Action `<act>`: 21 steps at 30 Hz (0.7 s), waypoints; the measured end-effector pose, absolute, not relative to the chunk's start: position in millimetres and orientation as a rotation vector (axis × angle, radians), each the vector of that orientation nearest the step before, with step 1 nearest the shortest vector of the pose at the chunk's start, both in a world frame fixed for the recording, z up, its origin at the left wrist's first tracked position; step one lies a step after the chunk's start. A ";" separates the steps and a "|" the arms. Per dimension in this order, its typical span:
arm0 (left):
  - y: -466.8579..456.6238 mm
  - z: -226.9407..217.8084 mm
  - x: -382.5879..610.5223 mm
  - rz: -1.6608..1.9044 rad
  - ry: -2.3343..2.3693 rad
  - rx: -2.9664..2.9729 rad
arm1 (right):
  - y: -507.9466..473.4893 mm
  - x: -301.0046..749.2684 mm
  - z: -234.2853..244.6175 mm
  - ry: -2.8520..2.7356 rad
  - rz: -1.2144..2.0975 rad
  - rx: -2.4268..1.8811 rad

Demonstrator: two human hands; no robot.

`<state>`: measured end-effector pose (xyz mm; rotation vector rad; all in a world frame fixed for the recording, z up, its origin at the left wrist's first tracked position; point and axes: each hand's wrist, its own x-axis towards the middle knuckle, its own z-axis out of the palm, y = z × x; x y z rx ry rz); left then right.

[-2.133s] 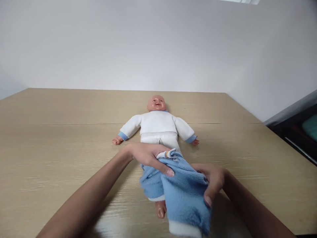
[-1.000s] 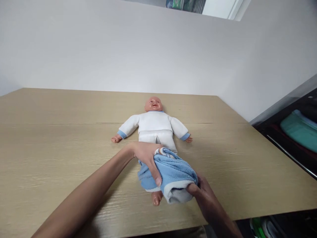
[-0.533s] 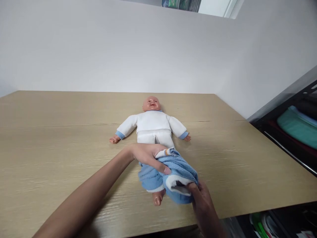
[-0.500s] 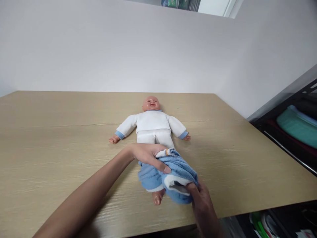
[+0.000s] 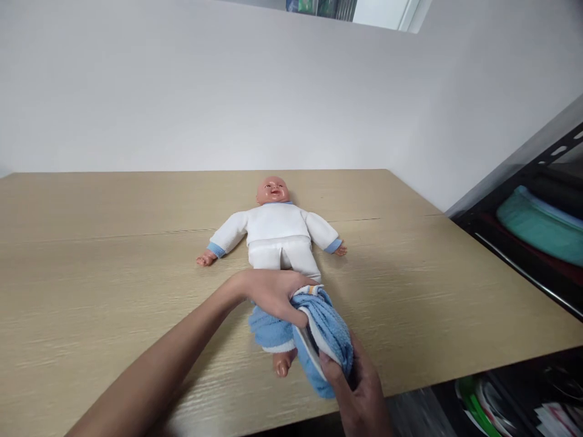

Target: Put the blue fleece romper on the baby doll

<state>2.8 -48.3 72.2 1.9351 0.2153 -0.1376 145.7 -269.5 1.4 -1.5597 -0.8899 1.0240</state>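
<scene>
A baby doll (image 5: 279, 222) in a white top with blue cuffs lies on its back on the wooden table (image 5: 113, 273), head away from me. Blue terry trousers (image 5: 273, 331) with white trim are bunched round its lower legs. One bare foot (image 5: 283, 363) pokes out of the left leg opening; the other foot is hidden in the cloth. My left hand (image 5: 277, 294) lies across the doll's shins, thumb and fingers closed on the trousers near the waistband. Lower down, my right hand (image 5: 350, 382) grips the other trouser leg, thumb inside its opening.
A pale wall (image 5: 204, 91) rises behind the table. On the right stands a black rack (image 5: 492, 243) holding folded green cloth (image 5: 542, 221). Below the table's front right edge are a green ring-shaped thing (image 5: 473, 400) and papers (image 5: 560, 422).
My right hand has shifted slightly left and down, turning the trouser leg so its opening faces left. My left thumb now sits at the opening's edge. The view has tilted a little.
</scene>
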 end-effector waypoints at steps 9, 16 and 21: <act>-73.6 86.2 6.2 -0.235 0.617 2.329 | -265.7 171.3 -5.5 -0.921 0.980 -1.693; -88.3 73.2 12.6 -0.196 0.793 2.454 | -261.8 193.2 -21.8 -1.088 0.953 -1.833; -95.5 70.7 15.6 -0.170 0.825 2.537 | -257.6 189.7 -18.0 -1.187 0.831 -1.832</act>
